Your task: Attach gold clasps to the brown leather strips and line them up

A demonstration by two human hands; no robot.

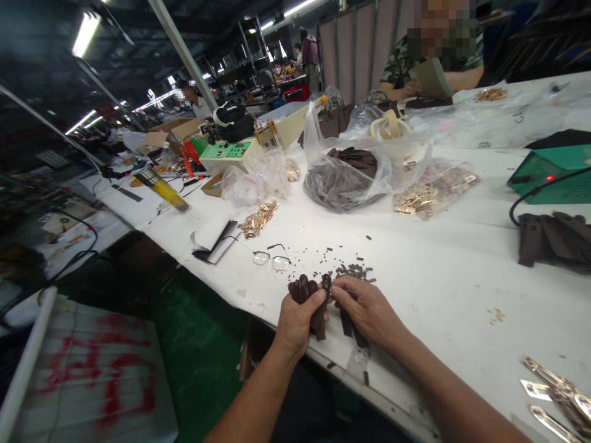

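Note:
My left hand (295, 320) is wrapped round a bundle of dark brown strips (303, 288) with looped ends, over the table's front edge. Its thumb presses on one strip whose holed end (327, 283) stands up. My right hand (364, 304) meets it from the right, its thumb and index finger pinched at that strip's end; what exactly they grip is too small to make out. More dark strips (347, 323) hang below my right hand. Just beyond my hands lie small dark scraps (355, 271) and scattered dots on the white table (443, 295).
Glasses (272, 259), a notebook (216, 243) and gold metal pieces (258, 219) lie left. Bags of brown strips (344, 178) and metal pieces (429, 187) stand behind. A green device (554, 175) is right. Across the table, a person holds a flat object (431, 79).

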